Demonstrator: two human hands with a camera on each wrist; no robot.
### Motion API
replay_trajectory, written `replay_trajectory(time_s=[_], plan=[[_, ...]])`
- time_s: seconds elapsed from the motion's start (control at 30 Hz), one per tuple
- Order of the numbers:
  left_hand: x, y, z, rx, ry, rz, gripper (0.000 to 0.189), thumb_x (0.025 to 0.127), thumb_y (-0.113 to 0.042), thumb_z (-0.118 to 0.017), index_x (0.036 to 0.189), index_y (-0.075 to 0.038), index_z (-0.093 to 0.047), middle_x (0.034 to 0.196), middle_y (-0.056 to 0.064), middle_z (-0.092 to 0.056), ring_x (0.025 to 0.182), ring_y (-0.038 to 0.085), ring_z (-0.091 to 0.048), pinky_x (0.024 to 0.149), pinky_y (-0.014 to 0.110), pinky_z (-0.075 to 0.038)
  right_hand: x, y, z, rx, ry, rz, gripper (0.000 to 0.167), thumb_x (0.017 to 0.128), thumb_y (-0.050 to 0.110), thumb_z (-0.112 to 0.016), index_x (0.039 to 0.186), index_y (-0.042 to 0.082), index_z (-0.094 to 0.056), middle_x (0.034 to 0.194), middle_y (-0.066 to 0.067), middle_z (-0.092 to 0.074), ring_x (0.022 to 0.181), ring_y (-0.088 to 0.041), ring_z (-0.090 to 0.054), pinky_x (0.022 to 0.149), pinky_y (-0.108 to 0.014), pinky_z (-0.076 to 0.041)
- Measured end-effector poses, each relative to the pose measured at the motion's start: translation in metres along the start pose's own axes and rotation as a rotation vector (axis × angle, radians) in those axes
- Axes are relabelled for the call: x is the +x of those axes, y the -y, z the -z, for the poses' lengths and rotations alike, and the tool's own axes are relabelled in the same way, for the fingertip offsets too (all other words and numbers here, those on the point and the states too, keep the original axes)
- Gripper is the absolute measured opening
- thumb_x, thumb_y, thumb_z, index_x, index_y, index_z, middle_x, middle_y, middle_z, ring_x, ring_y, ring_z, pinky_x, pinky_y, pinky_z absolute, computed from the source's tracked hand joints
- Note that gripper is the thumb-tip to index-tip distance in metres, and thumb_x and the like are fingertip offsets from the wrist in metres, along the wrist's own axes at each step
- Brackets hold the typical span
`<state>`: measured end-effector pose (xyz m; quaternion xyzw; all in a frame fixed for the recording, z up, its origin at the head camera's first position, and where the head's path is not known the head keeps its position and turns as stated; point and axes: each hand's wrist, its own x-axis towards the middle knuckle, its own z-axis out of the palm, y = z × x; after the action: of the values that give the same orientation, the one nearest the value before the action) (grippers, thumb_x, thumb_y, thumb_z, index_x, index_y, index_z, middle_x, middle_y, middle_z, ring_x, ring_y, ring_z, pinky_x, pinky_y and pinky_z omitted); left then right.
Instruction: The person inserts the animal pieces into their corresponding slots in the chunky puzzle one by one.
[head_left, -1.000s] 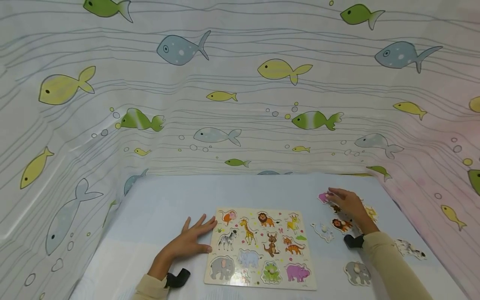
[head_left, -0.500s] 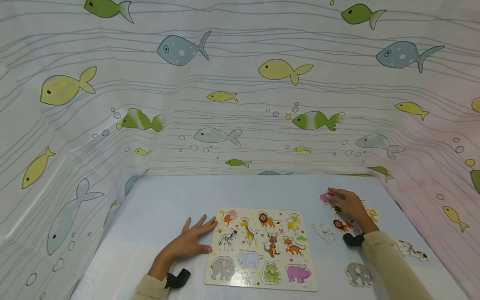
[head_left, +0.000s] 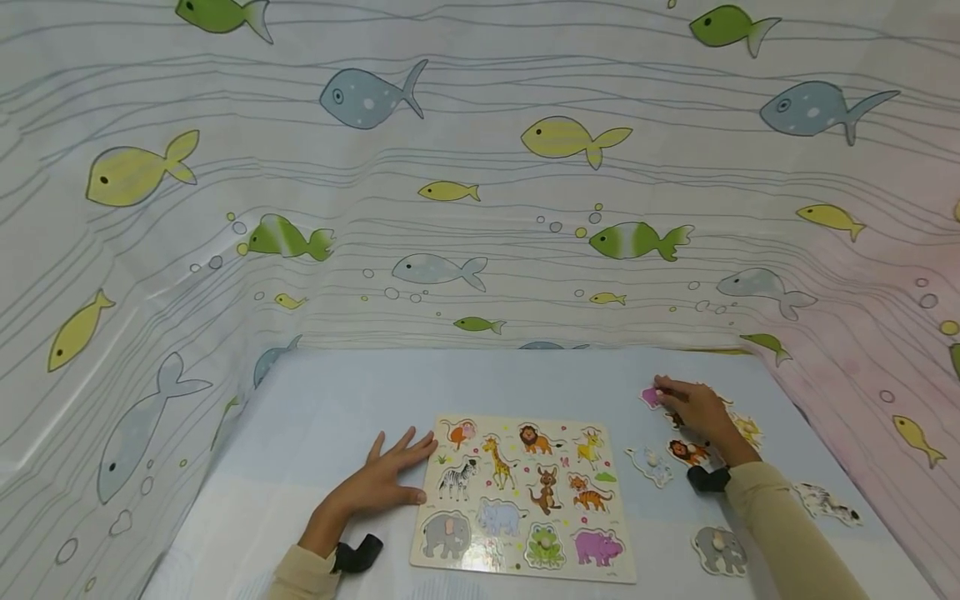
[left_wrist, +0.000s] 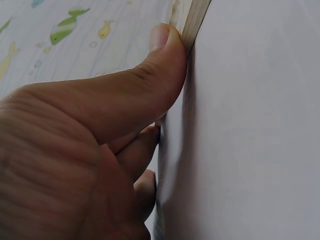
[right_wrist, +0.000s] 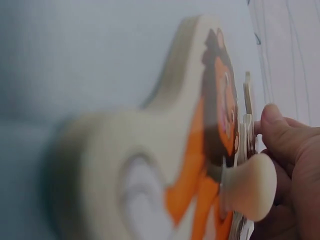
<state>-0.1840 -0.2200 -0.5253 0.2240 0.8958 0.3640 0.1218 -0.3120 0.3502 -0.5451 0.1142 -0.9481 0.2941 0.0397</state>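
A wooden animal puzzle board (head_left: 517, 500) lies on the table, with a knobbed frog piece (head_left: 545, 545) in its recess. My left hand (head_left: 378, 481) is spread flat at the board's left side. In the left wrist view its thumb (left_wrist: 162, 65) touches the board's edge. My right hand (head_left: 701, 412) is among the loose pieces at the right, thumb and forefinger pinching the small purple hippo piece (head_left: 649, 397); its knob is hidden by the fingers. A lion piece (head_left: 686, 452) lies just below that hand, its knob (right_wrist: 250, 187) large in the right wrist view.
Loose knobbed pieces lie right of the board: a pale blue one (head_left: 649, 465), a grey elephant (head_left: 718, 550) and a zebra (head_left: 827, 504). A yellow piece (head_left: 746, 429) is partly behind the right hand. A fish-patterned sheet (head_left: 480, 208) hangs around the table (head_left: 450, 379).
The head view has shifted very slightly. Both hands and the pieces stay in practically the same places, with the right hand still at the hippo piece.
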Motion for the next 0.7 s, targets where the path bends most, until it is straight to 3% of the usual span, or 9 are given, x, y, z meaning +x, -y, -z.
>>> replay_trajectory(time_s=[0.3,0.43,0.53,0.63,0.7], plan=[[0.0023,-0.0013,0.0000,0.019,0.004,-0.010,0.086,0.079,-0.033,-0.079,0.152,-0.007,-0.041,0.161,0.012,-0.034,0.154,0.043,-0.011,0.117,0.068,0.019,-0.0019,-0.0030,0.0003,-0.033,-0.057,0.111,0.035,0.096,0.014,-0.066,0.129,0.003,-0.067,0.131,-0.020,-0.063,0.122,-0.043,-0.059,0.091,-0.059,-0.055],[0.0028,0.0003,-0.0004,0.023,-0.002,-0.009,0.086,0.079,-0.033,-0.079,0.152,-0.007,-0.042,0.161,0.012,-0.034,0.154,0.043,-0.012,0.117,0.068,0.019,-0.0017,-0.0004,0.0012,-0.038,-0.065,0.118,0.033,0.097,0.015,-0.066,0.127,0.004,-0.068,0.130,-0.019,-0.064,0.120,-0.042,-0.062,0.080,-0.045,-0.059],[0.0024,0.0020,-0.0011,0.025,-0.006,-0.005,0.086,0.078,-0.034,-0.079,0.152,-0.008,-0.042,0.161,0.011,-0.034,0.154,0.042,-0.012,0.117,0.068,0.019,-0.0009,0.0011,0.0009,-0.040,-0.062,0.105,0.033,0.097,0.017,-0.065,0.127,0.005,-0.069,0.130,-0.018,-0.065,0.119,-0.041,-0.063,0.075,-0.036,-0.055],[0.0014,0.0030,-0.0016,0.026,-0.006,-0.004,0.087,0.078,-0.034,-0.079,0.152,-0.008,-0.042,0.161,0.011,-0.035,0.154,0.042,-0.012,0.117,0.068,0.018,0.0000,0.0013,0.0000,-0.032,-0.045,0.085,0.033,0.097,0.017,-0.065,0.128,0.005,-0.068,0.131,-0.018,-0.064,0.120,-0.042,-0.062,0.077,-0.039,-0.055],[0.0005,0.0032,-0.0017,0.022,-0.008,-0.006,0.087,0.078,-0.034,-0.079,0.151,-0.007,-0.042,0.161,0.012,-0.035,0.154,0.042,-0.012,0.117,0.068,0.018,0.0005,0.0016,-0.0006,-0.027,-0.037,0.071,0.033,0.098,0.017,-0.065,0.128,0.005,-0.068,0.132,-0.018,-0.064,0.123,-0.043,-0.059,0.085,-0.049,-0.057]])
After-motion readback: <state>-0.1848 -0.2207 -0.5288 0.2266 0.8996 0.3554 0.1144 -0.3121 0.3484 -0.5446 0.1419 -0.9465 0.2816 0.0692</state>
